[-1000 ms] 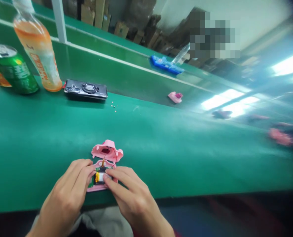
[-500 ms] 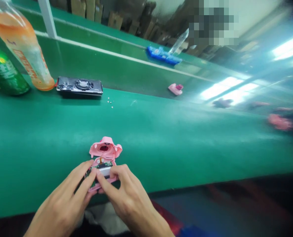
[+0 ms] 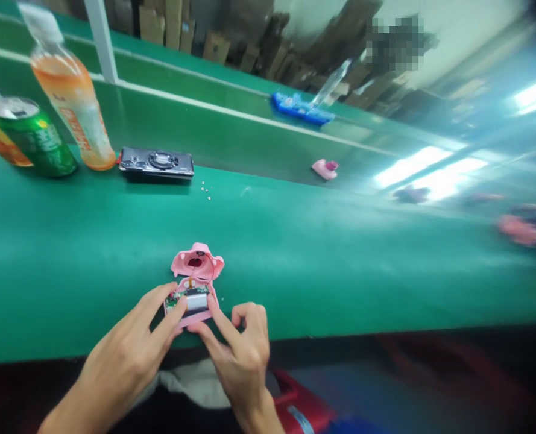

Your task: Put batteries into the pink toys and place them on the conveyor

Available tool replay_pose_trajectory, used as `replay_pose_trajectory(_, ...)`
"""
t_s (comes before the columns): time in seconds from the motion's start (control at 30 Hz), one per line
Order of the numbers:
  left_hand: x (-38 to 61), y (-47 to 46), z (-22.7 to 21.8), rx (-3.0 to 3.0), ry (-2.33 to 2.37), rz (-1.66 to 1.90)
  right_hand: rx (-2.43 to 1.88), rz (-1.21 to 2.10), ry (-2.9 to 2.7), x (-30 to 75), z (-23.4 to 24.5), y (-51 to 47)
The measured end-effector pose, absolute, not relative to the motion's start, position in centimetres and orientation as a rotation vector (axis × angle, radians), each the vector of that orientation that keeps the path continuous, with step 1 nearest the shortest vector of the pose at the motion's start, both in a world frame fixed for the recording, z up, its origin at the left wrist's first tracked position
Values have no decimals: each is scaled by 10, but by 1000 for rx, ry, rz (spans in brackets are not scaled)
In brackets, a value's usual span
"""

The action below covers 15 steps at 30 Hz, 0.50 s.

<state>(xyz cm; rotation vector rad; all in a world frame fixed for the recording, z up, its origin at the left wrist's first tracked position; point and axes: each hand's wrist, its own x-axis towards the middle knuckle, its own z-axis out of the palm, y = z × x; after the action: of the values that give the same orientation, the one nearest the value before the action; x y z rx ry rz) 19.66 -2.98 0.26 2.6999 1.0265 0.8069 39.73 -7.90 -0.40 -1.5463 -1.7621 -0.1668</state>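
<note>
Near the table's front edge lies an opened pink plastic casing [image 3: 190,320], with a green circuit board [image 3: 199,289] and a silver rectangular battery [image 3: 196,302] inside. Its other half, a pink shaped shell [image 3: 208,265], lies just beyond, joined by thin wires. My left hand [image 3: 134,343] grips the casing's left side, one fingertip at the battery's left end. From the right, my right hand [image 3: 245,340] holds the casing, index finger at the battery's right end and thumb at the near edge. The undersides of both grips are hidden.
A phone-like black device [image 3: 157,164] lies on the green table [image 3: 295,259], right of an orange drink bottle [image 3: 75,102] and a green can [image 3: 35,135]. Small white crumbs lie near it. Farther off are a pink part [image 3: 325,169] and a blue tray [image 3: 301,110].
My right hand has shifted its grip: the thumb has moved off the battery to the casing's near edge, the index finger now lies at the battery's right end, baring more of the battery.
</note>
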Motion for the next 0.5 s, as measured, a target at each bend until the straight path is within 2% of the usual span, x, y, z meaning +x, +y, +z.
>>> replay_pose_trajectory(0.1,195,-31,1,2675,1002,844,-1660,-3,-1611,410,15,-64)
replay_pose_trajectory(0.2,192,-30,-2,2649,986,885,-1920,448,-1686,421,61,-6)
replay_pose_trajectory(0.27,191,-29,-3,2614,979,898,-1949,642,-1809,421,93,45)
replay_pose_trajectory(0.3,190,-28,-3,2598,968,910,-1995,808,-1923,417,106,70)
replay_pose_trajectory(0.33,190,-27,-3,2591,949,924,-2131,1201,-2222,410,115,92)
replay_pose_trajectory(0.37,189,-25,-3,2591,930,941,-2177,1315,-2300,402,122,109)
replay_pose_trajectory(0.43,189,-23,-4,2610,893,967,-2270,1457,-2427,381,128,130)
replay_pose_trajectory(0.5,188,-21,-4,2610,880,992,-2309,1429,-2456,363,128,134)
